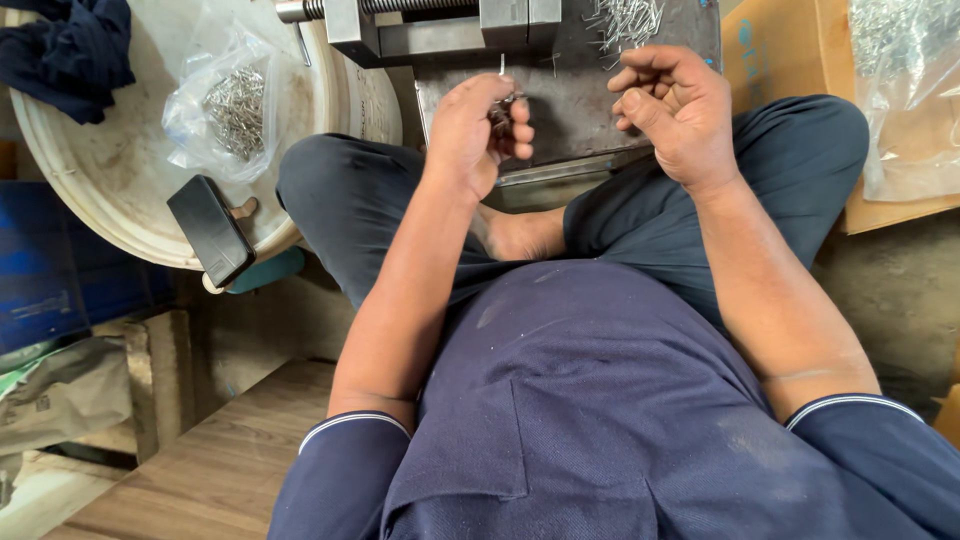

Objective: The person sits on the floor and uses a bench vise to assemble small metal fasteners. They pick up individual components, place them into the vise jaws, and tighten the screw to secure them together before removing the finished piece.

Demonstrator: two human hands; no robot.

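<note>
Left hand [478, 128] curled in a narrow grip around a small metal piece [503, 104], just above the near edge of the dark steel plate [570, 95]. Right hand [673, 108] loosely fisted beside it, contents impossible to tell. Loose pins [625, 20] heaped on the plate's far end, beside the vise [440, 28]. Bagged pins [235, 108] on the white drum lid [110, 170], left.

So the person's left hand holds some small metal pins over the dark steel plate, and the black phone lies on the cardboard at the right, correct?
Not quite. The head view shows the black phone lying on the white round lid at the left, not on the cardboard. The rest holds: the left hand holds small metal pins over the dark steel plate.
</note>
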